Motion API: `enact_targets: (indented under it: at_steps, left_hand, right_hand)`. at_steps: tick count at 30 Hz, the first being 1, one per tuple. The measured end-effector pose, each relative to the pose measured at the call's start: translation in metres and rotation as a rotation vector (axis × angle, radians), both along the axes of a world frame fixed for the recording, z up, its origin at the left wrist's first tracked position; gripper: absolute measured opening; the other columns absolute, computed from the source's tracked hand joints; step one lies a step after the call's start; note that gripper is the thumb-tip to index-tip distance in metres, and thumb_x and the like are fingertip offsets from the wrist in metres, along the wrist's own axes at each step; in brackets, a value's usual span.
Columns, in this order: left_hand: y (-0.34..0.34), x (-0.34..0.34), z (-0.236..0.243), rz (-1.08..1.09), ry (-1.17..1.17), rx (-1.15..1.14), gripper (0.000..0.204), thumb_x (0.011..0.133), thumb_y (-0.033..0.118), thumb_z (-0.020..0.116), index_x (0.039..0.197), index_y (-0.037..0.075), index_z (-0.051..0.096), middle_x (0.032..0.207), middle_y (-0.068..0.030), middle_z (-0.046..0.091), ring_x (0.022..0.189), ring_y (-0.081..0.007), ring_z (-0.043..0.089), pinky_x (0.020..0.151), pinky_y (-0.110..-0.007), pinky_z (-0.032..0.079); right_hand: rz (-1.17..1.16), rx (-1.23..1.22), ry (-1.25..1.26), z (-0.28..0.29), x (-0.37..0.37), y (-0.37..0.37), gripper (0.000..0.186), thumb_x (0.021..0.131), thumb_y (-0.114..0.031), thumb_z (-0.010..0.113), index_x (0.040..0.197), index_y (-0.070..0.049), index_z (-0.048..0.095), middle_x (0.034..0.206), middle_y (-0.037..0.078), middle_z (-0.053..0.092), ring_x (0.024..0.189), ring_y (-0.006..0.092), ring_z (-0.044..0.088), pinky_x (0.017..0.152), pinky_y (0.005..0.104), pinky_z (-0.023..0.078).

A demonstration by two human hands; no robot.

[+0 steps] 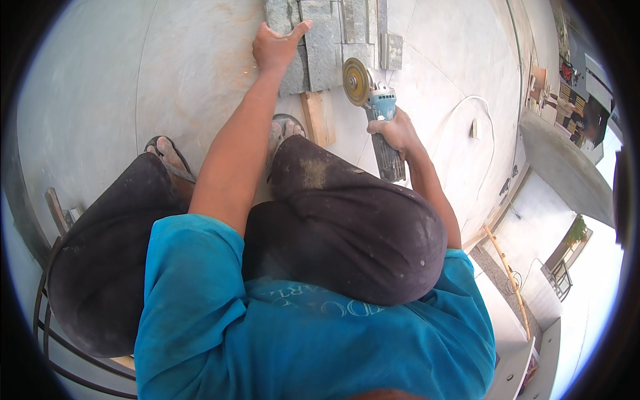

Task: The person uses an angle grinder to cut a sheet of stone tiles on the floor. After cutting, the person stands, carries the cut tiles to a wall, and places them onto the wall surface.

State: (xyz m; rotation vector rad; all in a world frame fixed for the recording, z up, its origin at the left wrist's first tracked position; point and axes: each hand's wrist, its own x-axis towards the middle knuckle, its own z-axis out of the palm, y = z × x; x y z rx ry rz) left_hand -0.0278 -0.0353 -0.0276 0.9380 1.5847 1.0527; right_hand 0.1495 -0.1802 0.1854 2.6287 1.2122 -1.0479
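Observation:
My right hand is wrapped round the dark body of an angle grinder, which has a teal head and a yellowish round disc. The disc points up and left, beside the right edge of the grey stone panels and apart from my left hand. At the top centre, my left hand grips a rough grey stone tile, its thumb stretched across the face and its fingers at the left edge, partly hidden. More grey stone pieces lie against it on the right.
A wooden block sits under the near edge of the stone. A small stone offcut stands to the right. A pale cable curves over the light floor. My sandalled feet are close to the stone; dark metal bars are at lower left.

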Motion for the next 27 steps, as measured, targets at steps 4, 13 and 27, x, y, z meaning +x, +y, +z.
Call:
enact_targets:
  at_steps: [4,13,27]
  left_hand:
    - [-0.003,-0.001,0.005,0.017,0.006,0.013,0.087,0.063,0.078,0.084,0.089,-0.001,0.059,0.085,-0.0168,0.068,0.082,-0.0321,0.07,0.076,-0.045,0.058]
    - [-0.005,-0.011,0.013,-0.09,-0.066,-0.065,0.097,0.066,0.072,0.085,0.114,-0.008,0.062,0.106,-0.0221,0.07,0.101,-0.0326,0.071,0.089,-0.043,0.056]
    - [-0.009,-0.003,0.003,0.008,-0.009,0.053,0.085,0.064,0.079,0.083,0.085,0.0,0.057,0.078,-0.0133,0.066,0.076,-0.0291,0.068,0.073,-0.044,0.057]
  right_hand:
    - [0.017,0.033,0.008,-0.003,0.001,-0.003,0.041,0.067,-0.015,0.073,0.102,0.003,0.064,0.087,0.01,0.066,0.078,0.0201,0.063,0.073,0.0357,0.052]
    - [0.068,0.067,0.016,-0.005,-0.005,0.021,0.041,0.069,-0.018,0.074,0.102,0.004,0.064,0.087,0.012,0.067,0.076,0.0209,0.063,0.071,0.0365,0.053]
    - [0.011,0.089,0.051,-0.015,-0.006,0.046,0.036,0.072,-0.016,0.074,0.101,0.003,0.064,0.084,0.012,0.066,0.071,0.0204,0.063,0.066,0.037,0.053]
